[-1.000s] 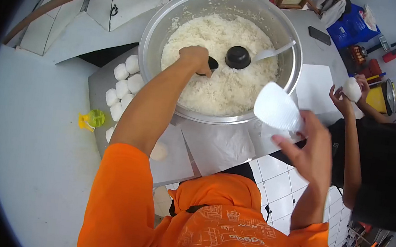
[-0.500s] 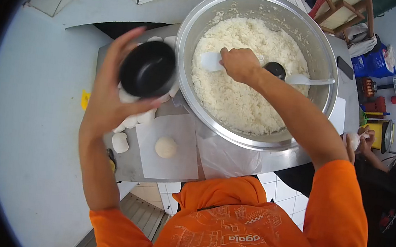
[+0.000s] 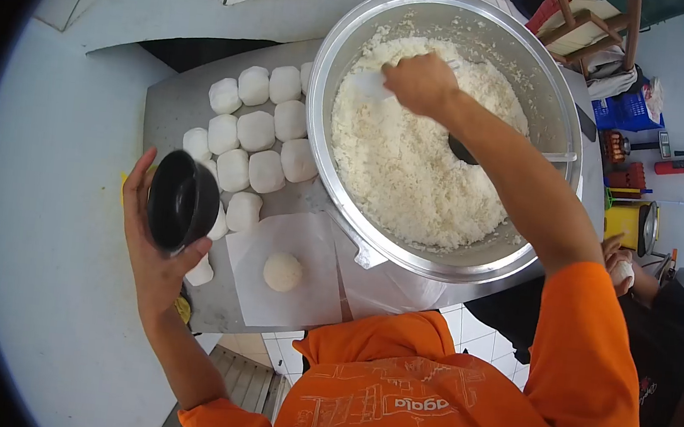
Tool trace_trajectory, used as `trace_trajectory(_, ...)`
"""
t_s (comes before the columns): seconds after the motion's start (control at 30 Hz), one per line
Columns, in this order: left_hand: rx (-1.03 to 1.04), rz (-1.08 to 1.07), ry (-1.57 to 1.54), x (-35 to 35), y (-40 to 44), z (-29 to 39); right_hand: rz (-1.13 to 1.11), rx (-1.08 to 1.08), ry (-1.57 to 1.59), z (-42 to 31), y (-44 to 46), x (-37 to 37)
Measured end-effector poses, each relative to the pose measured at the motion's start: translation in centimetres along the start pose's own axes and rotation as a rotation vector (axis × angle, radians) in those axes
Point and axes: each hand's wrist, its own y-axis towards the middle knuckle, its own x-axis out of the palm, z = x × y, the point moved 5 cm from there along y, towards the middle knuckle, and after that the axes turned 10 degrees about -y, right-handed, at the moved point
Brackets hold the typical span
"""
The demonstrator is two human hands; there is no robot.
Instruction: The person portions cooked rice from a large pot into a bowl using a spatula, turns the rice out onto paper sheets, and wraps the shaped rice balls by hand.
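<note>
My left hand [image 3: 150, 272] grips a small black bowl [image 3: 180, 203] by its side, with the bowl tilted and its dark inside showing. My right hand [image 3: 424, 85] is closed on the handle of a white rice paddle [image 3: 366, 85], whose blade touches the cooked rice [image 3: 413, 175]. The rice fills much of a large metal pot [image 3: 315, 106]. Below the pot's left side, a round molded mound of rice [image 3: 282, 272] lies on a sheet of white paper [image 3: 240, 307]. Between the bowl and the pot sit several white wrapped packets [image 3: 255, 131].
A second spoon's pale handle [image 3: 560, 156] rests on the pot's right rim. Beside it a black round object [image 3: 460, 149] is partly hidden under my right forearm. A co-worker's hands [image 3: 620, 268] hold something white at the right. A white wall [image 3: 53, 183] borders the table's left.
My left hand has carried the bowl left and down, uncovering the white packets. My right hand has moved slightly up, with the paddle still in the rice.
</note>
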Motion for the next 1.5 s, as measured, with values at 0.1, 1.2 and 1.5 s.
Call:
trace_trajectory(0.1,-0.023,0.045,-0.041,-1.8,-0.9,-1.2,0.013,-0.248,-0.161,-0.9,-4.2,-0.3)
trace_trajectory(1.2,0.336,-1.314,1.205,34.2,14.1,-11.6,-0.434,-0.058,0.014,1.7,-19.2,1.8)
trace_trajectory(1.5,-0.02,-1.495,1.051,36.2,9.7,-13.5,-0.371,0.146,0.452,-1.4,-14.2,4.3)
